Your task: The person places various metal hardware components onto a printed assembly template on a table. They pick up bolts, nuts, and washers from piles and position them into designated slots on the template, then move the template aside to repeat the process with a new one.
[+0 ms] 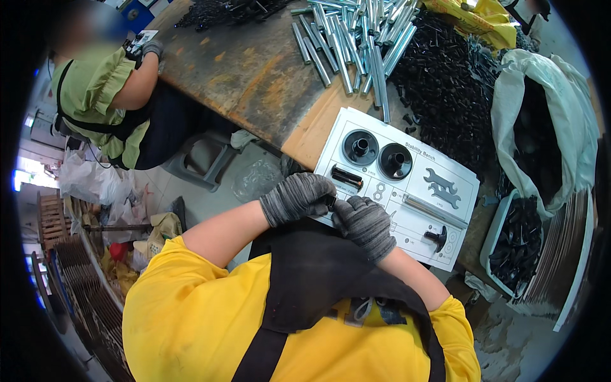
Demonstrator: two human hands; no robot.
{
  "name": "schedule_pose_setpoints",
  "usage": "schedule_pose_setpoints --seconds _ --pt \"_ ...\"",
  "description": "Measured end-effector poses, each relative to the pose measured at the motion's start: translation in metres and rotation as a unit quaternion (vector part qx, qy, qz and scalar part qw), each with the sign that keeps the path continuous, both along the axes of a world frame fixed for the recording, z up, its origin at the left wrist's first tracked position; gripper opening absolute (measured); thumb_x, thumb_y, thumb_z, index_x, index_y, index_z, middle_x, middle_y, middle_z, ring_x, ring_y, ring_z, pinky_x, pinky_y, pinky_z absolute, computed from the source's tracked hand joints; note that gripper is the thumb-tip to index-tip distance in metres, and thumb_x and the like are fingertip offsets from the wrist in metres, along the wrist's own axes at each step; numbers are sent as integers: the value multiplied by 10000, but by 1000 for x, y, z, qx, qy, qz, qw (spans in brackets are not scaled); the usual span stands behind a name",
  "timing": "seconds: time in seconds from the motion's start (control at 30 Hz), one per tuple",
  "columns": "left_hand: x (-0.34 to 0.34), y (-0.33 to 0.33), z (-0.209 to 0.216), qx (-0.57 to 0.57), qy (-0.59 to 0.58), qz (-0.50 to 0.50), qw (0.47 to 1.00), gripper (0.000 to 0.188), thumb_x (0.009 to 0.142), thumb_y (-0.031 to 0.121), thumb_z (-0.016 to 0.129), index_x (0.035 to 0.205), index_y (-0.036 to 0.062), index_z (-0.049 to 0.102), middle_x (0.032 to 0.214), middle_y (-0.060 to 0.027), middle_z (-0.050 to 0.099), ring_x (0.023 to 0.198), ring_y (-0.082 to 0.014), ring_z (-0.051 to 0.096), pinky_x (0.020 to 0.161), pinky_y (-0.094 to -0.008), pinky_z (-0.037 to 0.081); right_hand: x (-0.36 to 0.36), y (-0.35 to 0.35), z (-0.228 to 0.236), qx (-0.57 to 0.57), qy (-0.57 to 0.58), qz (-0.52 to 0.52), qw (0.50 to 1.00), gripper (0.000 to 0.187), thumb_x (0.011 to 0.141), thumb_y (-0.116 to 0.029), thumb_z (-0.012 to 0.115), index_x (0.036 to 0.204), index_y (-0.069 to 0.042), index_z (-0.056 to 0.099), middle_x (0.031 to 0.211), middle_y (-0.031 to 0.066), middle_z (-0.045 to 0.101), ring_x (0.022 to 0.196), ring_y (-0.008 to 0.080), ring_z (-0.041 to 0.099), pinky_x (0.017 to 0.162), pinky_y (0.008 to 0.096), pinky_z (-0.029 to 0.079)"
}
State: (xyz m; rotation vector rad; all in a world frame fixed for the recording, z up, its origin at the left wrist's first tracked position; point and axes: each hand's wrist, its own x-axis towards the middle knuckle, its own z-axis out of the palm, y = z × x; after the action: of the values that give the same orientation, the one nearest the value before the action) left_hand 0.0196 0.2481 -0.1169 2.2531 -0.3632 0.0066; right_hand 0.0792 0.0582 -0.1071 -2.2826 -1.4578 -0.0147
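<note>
My left hand (298, 197), in a grey knit glove, is closed at the near left edge of a white printed sheet (414, 167). Right beside it, my gloved right hand (365, 224) is closed too. Between the fingertips is something small and dark, mostly hidden by the gloves. On the sheet lie a black flanged disc (359, 147) and another black flanged disc (394, 161). Black bolts (347, 177) lie just beyond my fingers. Farther right are flat grey open-end wrenches (441, 187), a shiny metal tube (434, 211) and a black knob with a stud (436, 238).
A pile of silver tubes (356, 44) covers the far table (235, 76), with a heap of black bolts (442, 83) to its right. At the right stand an open white sack (509, 83) and a bin of black parts (517, 245). Another person (105, 95) works at the far left, near a grey stool (202, 159).
</note>
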Motion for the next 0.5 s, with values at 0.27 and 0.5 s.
schedule_pose_setpoints --seconds 0.27,0.5 --pt "-2 -18 11 38 -17 53 998 341 607 110 703 901 58 539 843 -115 584 790 -300 572 712 -360 467 3 -17 4 20 19 -9 1000 197 728 -181 585 917 -123 580 677 80 553 584 257 568 511 359 467" --pt "-8 -19 8 57 -24 74 995 361 607 117 719 915 54 541 845 -116 587 802 -302 571 721 -363 466 41 -130 8 122 9 -184 975 251 765 -121 586 1015 -118 581 875 91 587 792 270 568 712 346 464"
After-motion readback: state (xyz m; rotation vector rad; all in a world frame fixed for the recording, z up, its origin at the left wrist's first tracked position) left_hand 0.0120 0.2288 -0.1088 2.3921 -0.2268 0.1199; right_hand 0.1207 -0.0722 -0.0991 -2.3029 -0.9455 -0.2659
